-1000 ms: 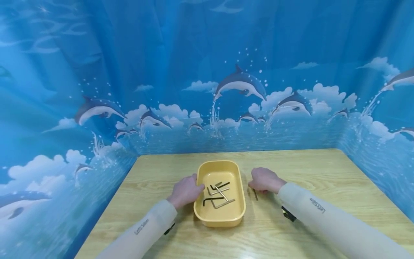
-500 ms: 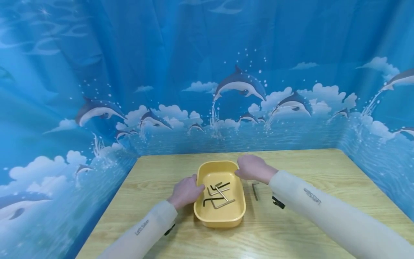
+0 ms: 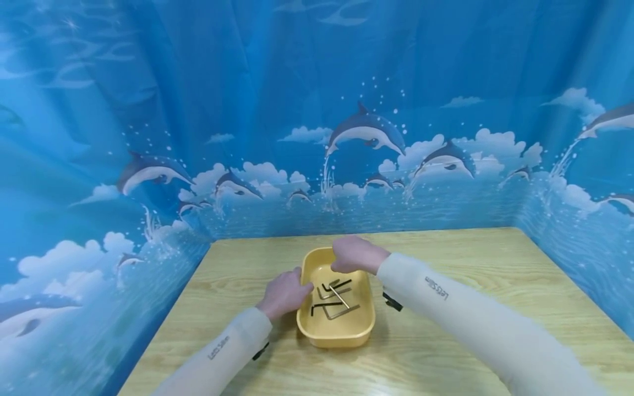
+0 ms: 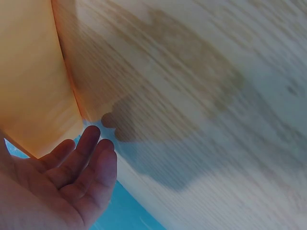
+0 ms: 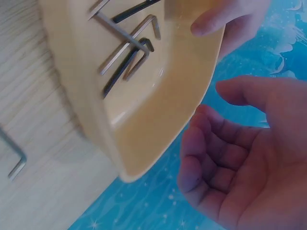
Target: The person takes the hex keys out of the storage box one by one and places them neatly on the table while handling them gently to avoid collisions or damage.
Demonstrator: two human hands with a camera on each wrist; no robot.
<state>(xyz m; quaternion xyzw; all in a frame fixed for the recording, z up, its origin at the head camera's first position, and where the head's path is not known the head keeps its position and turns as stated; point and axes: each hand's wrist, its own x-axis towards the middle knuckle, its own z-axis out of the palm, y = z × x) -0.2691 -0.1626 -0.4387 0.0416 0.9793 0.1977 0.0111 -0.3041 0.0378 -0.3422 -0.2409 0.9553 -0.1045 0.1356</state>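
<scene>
Tray [image 3: 338, 328] sits on the bench [image 3: 238, 264], crossed hex keys [image 3: 339, 297] inside it; 1 loose key [image 5: 13, 144] lies beside it. Left grip [image 3: 284, 292] pinches the tray's rim; right grip [image 3: 358, 254], loosely curled and empty, hangs over the far right corner. For a clean reach, brace that rim firmly and lower the fingertips clear of the crossed shafts. Compared with 0.5 s ago, the right grip has shifted leftward; the left looks unmoved.
</scene>
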